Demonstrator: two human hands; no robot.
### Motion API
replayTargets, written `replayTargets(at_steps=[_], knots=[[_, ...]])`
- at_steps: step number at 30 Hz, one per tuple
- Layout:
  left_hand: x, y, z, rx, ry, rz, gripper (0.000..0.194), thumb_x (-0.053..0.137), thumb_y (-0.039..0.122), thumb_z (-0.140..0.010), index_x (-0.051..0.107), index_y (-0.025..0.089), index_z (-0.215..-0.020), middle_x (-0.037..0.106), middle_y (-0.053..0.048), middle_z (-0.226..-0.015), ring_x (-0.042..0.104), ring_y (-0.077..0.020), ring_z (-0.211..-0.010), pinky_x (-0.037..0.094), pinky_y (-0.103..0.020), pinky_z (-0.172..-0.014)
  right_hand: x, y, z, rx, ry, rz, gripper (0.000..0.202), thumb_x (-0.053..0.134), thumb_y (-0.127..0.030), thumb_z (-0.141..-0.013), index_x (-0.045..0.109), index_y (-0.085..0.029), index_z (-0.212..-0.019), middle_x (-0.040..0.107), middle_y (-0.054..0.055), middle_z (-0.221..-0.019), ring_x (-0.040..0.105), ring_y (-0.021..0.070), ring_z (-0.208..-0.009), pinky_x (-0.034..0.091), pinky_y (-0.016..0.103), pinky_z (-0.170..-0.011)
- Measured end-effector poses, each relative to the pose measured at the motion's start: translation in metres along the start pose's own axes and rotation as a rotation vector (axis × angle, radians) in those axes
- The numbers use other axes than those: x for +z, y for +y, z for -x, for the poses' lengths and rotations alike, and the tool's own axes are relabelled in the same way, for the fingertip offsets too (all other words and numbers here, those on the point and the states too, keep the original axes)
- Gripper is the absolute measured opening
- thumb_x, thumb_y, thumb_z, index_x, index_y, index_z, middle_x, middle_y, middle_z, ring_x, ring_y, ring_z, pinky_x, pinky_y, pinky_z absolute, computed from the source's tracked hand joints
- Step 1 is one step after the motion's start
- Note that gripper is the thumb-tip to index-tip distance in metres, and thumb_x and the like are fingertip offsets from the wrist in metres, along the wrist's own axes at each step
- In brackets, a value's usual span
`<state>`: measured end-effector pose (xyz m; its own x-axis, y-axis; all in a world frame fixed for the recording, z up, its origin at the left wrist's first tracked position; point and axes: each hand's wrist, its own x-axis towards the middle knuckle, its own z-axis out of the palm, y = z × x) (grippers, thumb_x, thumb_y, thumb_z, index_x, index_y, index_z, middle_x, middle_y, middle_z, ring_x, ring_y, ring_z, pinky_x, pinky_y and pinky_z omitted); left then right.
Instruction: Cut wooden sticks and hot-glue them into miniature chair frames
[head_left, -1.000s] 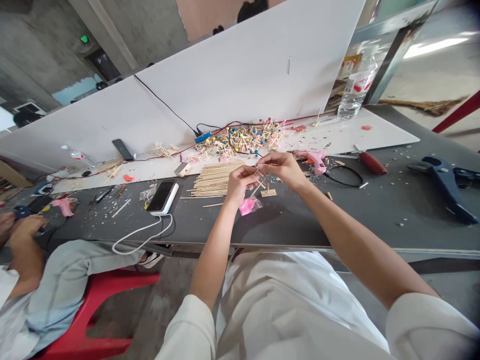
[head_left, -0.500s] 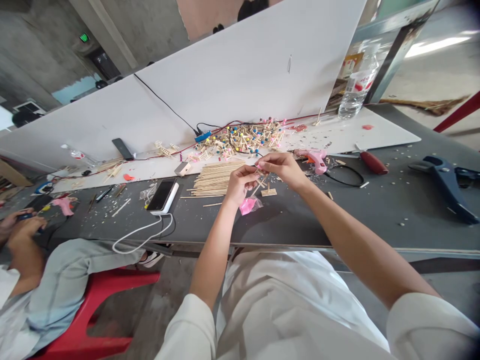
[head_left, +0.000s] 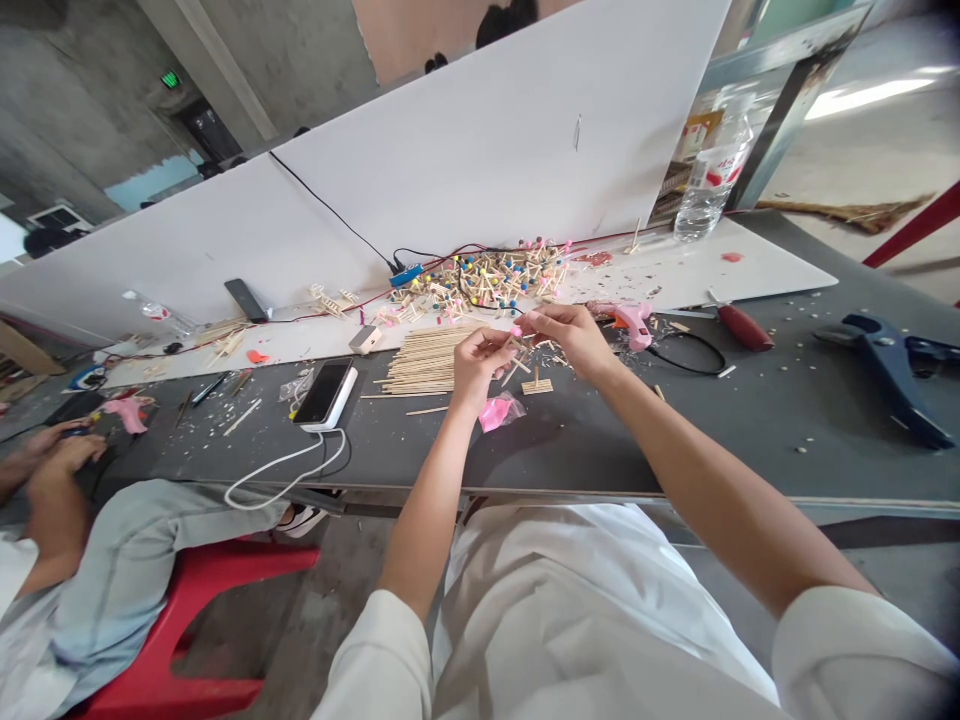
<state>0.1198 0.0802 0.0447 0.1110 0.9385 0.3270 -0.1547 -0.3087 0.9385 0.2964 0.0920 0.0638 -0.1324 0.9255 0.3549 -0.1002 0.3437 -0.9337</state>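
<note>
My left hand (head_left: 480,364) is closed around a small piece made of short wooden sticks (head_left: 519,368), whose ends poke out below the fingers. A small pink ball (head_left: 516,331) shows at its top. The fingertips of my right hand (head_left: 568,334) pinch at this pink ball, close beside the left fingers. Just below my hands a clear bag with pink clay (head_left: 498,411) lies on the dark table. To its right is a small flat stick base with an upright peg (head_left: 537,386). Left of my hands lies a bundle of thin wooden sticks (head_left: 424,362).
Behind my hands is a heap of stick pieces with coloured balls (head_left: 499,275). Rightward lie a pink glue gun (head_left: 634,322), a red-handled tool (head_left: 745,327) and blue cutters (head_left: 892,370). A phone (head_left: 325,391) with a white cable lies left. A co-worker's hands (head_left: 64,447) are far left.
Both my hands stay nearly in place around the stick piece, with only slight finger shifts. The co-worker's hands at the far left have moved a little to the right.
</note>
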Motion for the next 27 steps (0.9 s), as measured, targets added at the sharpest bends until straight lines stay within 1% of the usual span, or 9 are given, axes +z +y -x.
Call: replayTargets(at_steps=[2, 5, 8, 10, 12, 16, 24, 27], knots=[[0.0009, -0.0015, 0.0014, 0.123, 0.064, -0.117, 0.029, 0.085, 0.041, -0.075, 0.069, 0.019, -0.085, 0.066, 0.001, -0.070, 0.054, -0.0084, -0.054, 0.038, -0.022, -0.050, -0.0006, 0.0009, 0.0001, -0.018, -0.003, 0.031, 0.043, 0.078, -0.061, -0.079, 0.079, -0.019, -0.080, 0.073, 0.006, -0.082, 0.064, 0.0198, -0.079, 0.051, 0.032, -0.071], [0.0026, -0.0036, 0.0038, 0.367, 0.141, -0.381, 0.019, 0.077, 0.036, -0.085, 0.068, 0.019, -0.087, 0.066, -0.001, -0.076, 0.055, -0.0097, -0.059, 0.041, -0.024, -0.056, -0.0001, 0.0013, 0.0008, -0.052, -0.021, 0.080, 0.040, 0.078, -0.059, -0.081, 0.080, -0.019, -0.083, 0.074, 0.005, -0.084, 0.064, 0.0197, -0.079, 0.050, 0.032, -0.073], [0.0040, -0.0045, 0.0052, 0.553, 0.131, -0.582, 0.010, 0.070, 0.027, -0.090, 0.067, 0.020, -0.086, 0.064, -0.001, -0.077, 0.052, -0.0092, -0.057, 0.041, -0.025, -0.058, 0.0019, 0.0006, 0.0015, -0.061, -0.023, 0.075, 0.039, 0.081, -0.055, -0.079, 0.081, -0.019, -0.092, 0.076, 0.006, -0.094, 0.066, 0.0206, -0.083, 0.051, 0.033, -0.076], [0.0046, -0.0042, 0.0056, 0.618, 0.128, -0.627, 0.008, 0.068, 0.024, -0.091, 0.065, 0.020, -0.085, 0.062, 0.000, -0.076, 0.051, -0.0093, -0.056, 0.041, -0.025, -0.058, 0.0032, 0.0006, 0.0017, -0.050, -0.025, 0.060, 0.039, 0.084, -0.053, -0.075, 0.081, -0.018, -0.093, 0.077, 0.007, -0.096, 0.067, 0.0210, -0.084, 0.051, 0.033, -0.076], [0.0050, -0.0035, 0.0058, 0.637, 0.141, -0.639, 0.008, 0.067, 0.024, -0.091, 0.065, 0.020, -0.086, 0.062, 0.000, -0.076, 0.052, -0.0093, -0.056, 0.041, -0.025, -0.058, 0.0037, 0.0016, 0.0016, -0.046, -0.047, 0.060, 0.037, 0.085, -0.052, -0.074, 0.081, -0.018, -0.089, 0.076, 0.007, -0.092, 0.067, 0.0206, -0.081, 0.050, 0.033, -0.074], [0.0051, -0.0027, 0.0062, 0.618, 0.163, -0.655, 0.010, 0.068, 0.028, -0.092, 0.065, 0.020, -0.086, 0.063, 0.000, -0.078, 0.052, -0.0093, -0.056, 0.042, -0.024, -0.057, 0.0027, 0.0048, 0.0011, -0.065, -0.084, 0.072, 0.035, 0.082, -0.052, -0.077, 0.081, -0.018, -0.085, 0.075, 0.006, -0.083, 0.065, 0.0189, -0.076, 0.048, 0.032, -0.070], [0.0047, -0.0047, 0.0061, 0.605, 0.156, -0.649, 0.010, 0.068, 0.028, -0.092, 0.066, 0.020, -0.087, 0.064, -0.001, -0.079, 0.053, -0.0095, -0.057, 0.042, -0.025, -0.058, 0.0030, 0.0042, 0.0009, -0.088, -0.095, 0.088, 0.039, 0.077, -0.056, -0.082, 0.079, -0.018, -0.084, 0.074, 0.005, -0.081, 0.063, 0.0186, -0.076, 0.047, 0.031, -0.071], [0.0052, -0.0033, 0.0065, 0.594, 0.148, -0.623, 0.011, 0.068, 0.029, -0.092, 0.067, 0.020, -0.087, 0.065, -0.001, -0.080, 0.053, -0.0093, -0.057, 0.041, -0.025, -0.058, 0.0024, 0.0037, 0.0008, -0.092, -0.060, 0.121, 0.043, 0.074, -0.061, -0.084, 0.078, -0.017, -0.082, 0.070, 0.004, -0.076, 0.061, 0.0177, -0.072, 0.045, 0.030, -0.067]])
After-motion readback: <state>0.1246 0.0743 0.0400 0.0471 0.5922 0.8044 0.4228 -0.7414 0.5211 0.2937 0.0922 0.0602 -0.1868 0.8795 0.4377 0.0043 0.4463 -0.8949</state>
